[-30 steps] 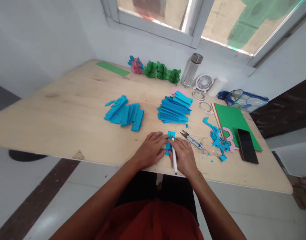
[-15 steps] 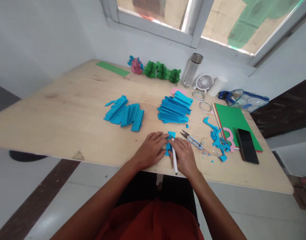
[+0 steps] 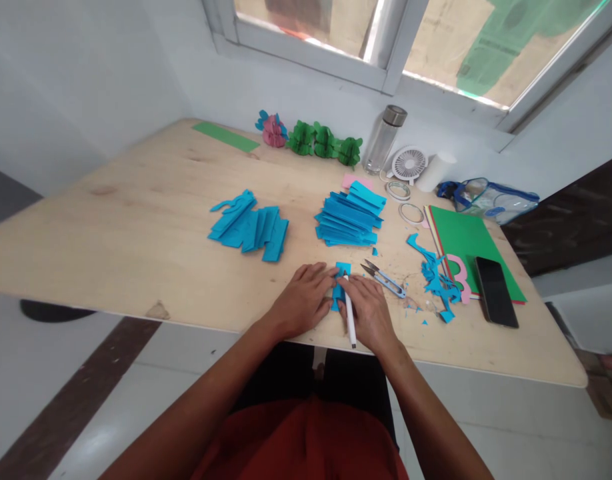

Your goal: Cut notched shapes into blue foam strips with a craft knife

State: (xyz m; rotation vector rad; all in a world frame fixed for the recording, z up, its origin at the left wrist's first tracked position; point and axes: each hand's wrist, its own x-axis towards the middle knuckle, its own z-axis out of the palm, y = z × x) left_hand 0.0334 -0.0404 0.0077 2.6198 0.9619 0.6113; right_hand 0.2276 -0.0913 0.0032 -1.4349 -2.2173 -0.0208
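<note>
A small folded strip of blue paper [image 3: 343, 268] lies on the table near its front edge, partly hidden beneath my fingers. My left hand [image 3: 305, 297] holds the strip from the left, its fingertips and thumb at the paper's side. On the right, my right hand [image 3: 367, 308] grips a white marker [image 3: 351, 320] slanting across the strip, the dark tip by the upper part of the paper. The fingertips of that hand also touch the strip. Small thread snips [image 3: 385, 279] rest just right of my right hand.
Blue folded papers [image 3: 349, 219] and cut blue pieces [image 3: 251, 227] lie beyond my hands. To the right are blue scraps [image 3: 436, 273], a green paper stack [image 3: 466, 233] and a phone [image 3: 496, 291]. A bottle [image 3: 383, 141], a fan [image 3: 409, 164] and green paper decorations [image 3: 323, 141] stand along the wall.
The marker's rear end has shifted very slightly up and to the right. Both hands stay at the blue strip, almost still.
</note>
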